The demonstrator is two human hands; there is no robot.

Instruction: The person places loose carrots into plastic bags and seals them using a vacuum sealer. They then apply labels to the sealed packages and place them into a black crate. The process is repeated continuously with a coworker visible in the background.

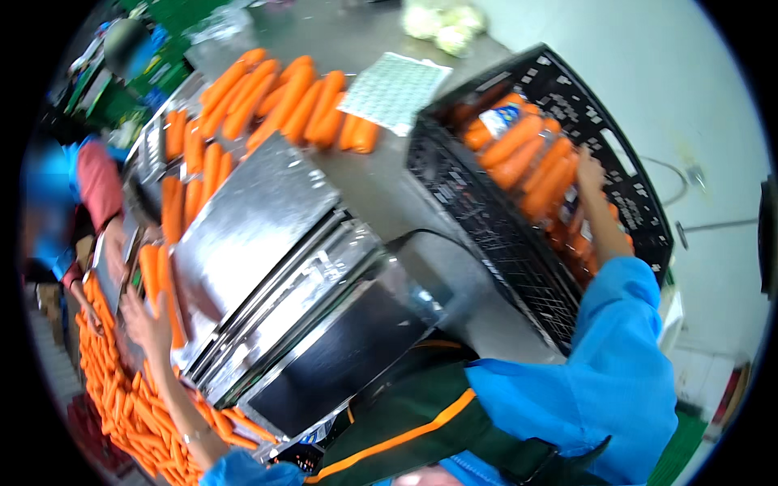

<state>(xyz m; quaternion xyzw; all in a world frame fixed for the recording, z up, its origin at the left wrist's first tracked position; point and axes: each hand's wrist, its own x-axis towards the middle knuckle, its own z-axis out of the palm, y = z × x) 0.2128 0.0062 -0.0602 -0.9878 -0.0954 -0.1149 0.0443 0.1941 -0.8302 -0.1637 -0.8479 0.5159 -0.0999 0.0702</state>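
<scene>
My right hand (pixel 591 173) reaches into a black plastic crate (pixel 486 225) at the right and touches the carrots packed in clear film (pixel 547 176); whether it grips a pack cannot be told. On the left, my left hand (pixel 146 322) is spread with its fingers apart, beside several large carrots (pixel 163 279) at the edge of a metal wrapping machine (pixel 261 225). The machine stands between my arms, with a dark flat plate (pixel 340 358) on the side nearest me. Grouped carrots (pixel 285 103) lie on the metal table behind it.
A heap of loose carrots (pixel 140 419) fills the lower left. At the left edge a co-worker's hands (pixel 114 249) are near the carrots. A patterned green-white cloth (pixel 395 88) lies beside the crate, and pale round vegetables (pixel 447 27) are at the back. A black cable runs between machine and crate.
</scene>
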